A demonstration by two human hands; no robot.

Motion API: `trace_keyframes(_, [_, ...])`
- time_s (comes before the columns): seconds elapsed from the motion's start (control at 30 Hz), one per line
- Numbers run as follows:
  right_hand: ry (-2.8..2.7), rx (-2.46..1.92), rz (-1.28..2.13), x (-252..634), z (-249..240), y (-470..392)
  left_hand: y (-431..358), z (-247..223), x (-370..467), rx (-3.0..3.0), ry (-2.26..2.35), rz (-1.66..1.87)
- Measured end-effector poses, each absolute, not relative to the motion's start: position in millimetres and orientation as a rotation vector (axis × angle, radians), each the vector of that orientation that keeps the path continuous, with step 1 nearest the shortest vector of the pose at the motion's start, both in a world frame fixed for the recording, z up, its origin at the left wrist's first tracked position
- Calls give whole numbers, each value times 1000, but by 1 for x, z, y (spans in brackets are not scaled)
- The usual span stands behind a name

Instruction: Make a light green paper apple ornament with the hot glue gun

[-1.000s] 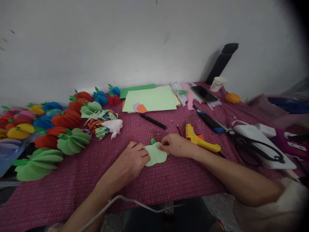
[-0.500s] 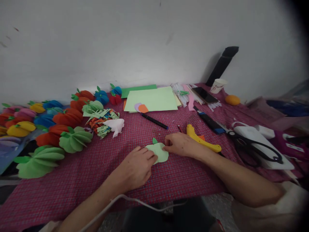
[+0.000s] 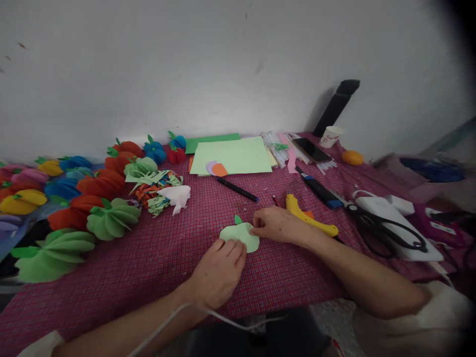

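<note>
A light green paper cut-out (image 3: 247,239), shaped like a pumpkin, lies flat on the checked cloth before me. It has a crease down its middle and a small dark green paper leaf (image 3: 238,219) at its top. My left hand (image 3: 220,267) rests on its lower left part, fingers laid flat and covering that edge. At the right edge, my right hand (image 3: 277,225) pinches the paper between thumb and curled fingers. Right beside that hand lies a yellow-handled tool (image 3: 310,221), partly behind the wrist.
Several finished paper pumpkins (image 3: 100,183) crowd the left, with paper scraps (image 3: 159,191) nearby. Behind are light green sheets (image 3: 232,156) and a black pen (image 3: 238,189). Rightward lie a utility knife (image 3: 320,189), black scissors (image 3: 386,228), a phone (image 3: 311,149), a paper cup (image 3: 330,136) and an orange fruit (image 3: 352,157).
My left hand has slid down and slightly right over the cut-out, uncovering its upper left part. My right hand stays at the right edge. The view has shifted slightly.
</note>
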State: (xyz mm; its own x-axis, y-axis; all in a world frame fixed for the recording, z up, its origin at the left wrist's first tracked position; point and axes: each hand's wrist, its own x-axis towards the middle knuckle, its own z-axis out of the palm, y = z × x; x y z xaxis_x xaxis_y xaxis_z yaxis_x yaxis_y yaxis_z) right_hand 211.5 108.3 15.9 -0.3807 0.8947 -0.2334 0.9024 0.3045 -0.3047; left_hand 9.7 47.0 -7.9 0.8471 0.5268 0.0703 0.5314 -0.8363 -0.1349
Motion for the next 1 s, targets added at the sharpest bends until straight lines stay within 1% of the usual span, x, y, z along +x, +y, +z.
trace_keyframes(0.3, [2549, 1740, -577, 213, 20, 104, 46, -13, 11, -2879, -938, -137])
trace_keyframes(0.53, [2805, 1972, -585, 240, 53, 104, 48, -10, 11, -2899, -925, -155])
trace_keyframes(0.63, [2823, 1990, -509, 260, 59, 92, 48, -10, 10, -2891, -925, -137])
trace_keyframes(0.8, [2756, 2025, -310, 301, 35, 65, 45, -11, 9, -2873, -907, -148])
trace_keyframes(0.9, [2750, 1957, -141, 320, 17, 56, 43, -11, 9, -2864, -901, -161])
trace_keyframes(1.0, [2676, 1890, -41, 327, 5, 53, 40, -11, 10, -2855, -909, -156])
